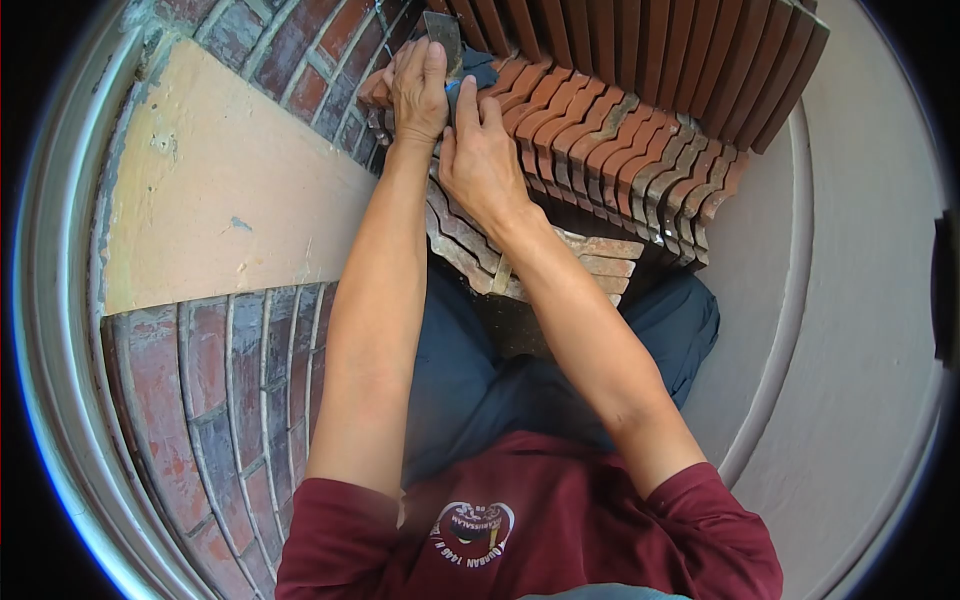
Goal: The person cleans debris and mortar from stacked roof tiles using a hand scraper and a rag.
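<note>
A scraper with a flat metal blade point(443, 35) points up between my hands, a bit of blue at its lower end. My right hand point(487, 165) is closed around that lower end, index finger stretched toward the blade. Against the blade's left side is my left hand point(418, 95), thumb up and fingers bent; what they grip is hidden. Dark cloth point(480, 68) lies just right of the blade. Under and beside my hands runs a row of wavy-edged terracotta roof tiles point(600, 135), several stained grey. More weathered tiles point(465, 245) lie stacked below my wrists.
Dark brown tiles point(690, 60) stand on edge behind the row. A brick wall point(215, 400) with a smooth beige panel point(220, 190) rises on the left. On the right is a pale grey wall point(860, 300) with a raised moulding. My knees are close to the lower stack.
</note>
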### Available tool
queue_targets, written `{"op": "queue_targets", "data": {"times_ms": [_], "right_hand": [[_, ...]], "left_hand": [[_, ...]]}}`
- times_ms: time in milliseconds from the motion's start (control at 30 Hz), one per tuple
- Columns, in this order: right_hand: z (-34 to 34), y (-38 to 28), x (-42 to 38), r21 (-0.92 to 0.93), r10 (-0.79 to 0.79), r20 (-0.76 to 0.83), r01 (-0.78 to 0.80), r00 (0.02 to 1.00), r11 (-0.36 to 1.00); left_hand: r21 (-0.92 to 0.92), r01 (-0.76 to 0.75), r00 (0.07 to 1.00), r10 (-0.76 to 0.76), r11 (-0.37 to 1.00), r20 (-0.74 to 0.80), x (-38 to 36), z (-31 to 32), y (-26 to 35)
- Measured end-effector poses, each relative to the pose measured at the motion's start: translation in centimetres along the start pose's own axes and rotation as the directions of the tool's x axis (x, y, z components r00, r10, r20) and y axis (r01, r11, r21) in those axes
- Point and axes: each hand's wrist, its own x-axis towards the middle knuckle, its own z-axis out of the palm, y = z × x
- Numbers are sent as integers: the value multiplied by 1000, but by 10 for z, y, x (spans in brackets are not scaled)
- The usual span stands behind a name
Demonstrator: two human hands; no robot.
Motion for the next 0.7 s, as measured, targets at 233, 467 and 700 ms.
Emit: {"op": "queue_targets", "data": {"times_ms": [233, 467, 700], "right_hand": [[-7, 7, -10, -49, 60, 73, -57, 995, 997], [-7, 2, -6, -60, 54, 20, -53, 998, 997], [-12, 1, -9, -83, 42, 14, -41, 999, 996]], "left_hand": [[173, -79, 994, 64, 982, 91, 0, -2, 1], [86, -46, 999, 45, 995, 18, 3, -3, 2], [61, 138, 990, -138, 989, -4, -1, -8, 4]]}}
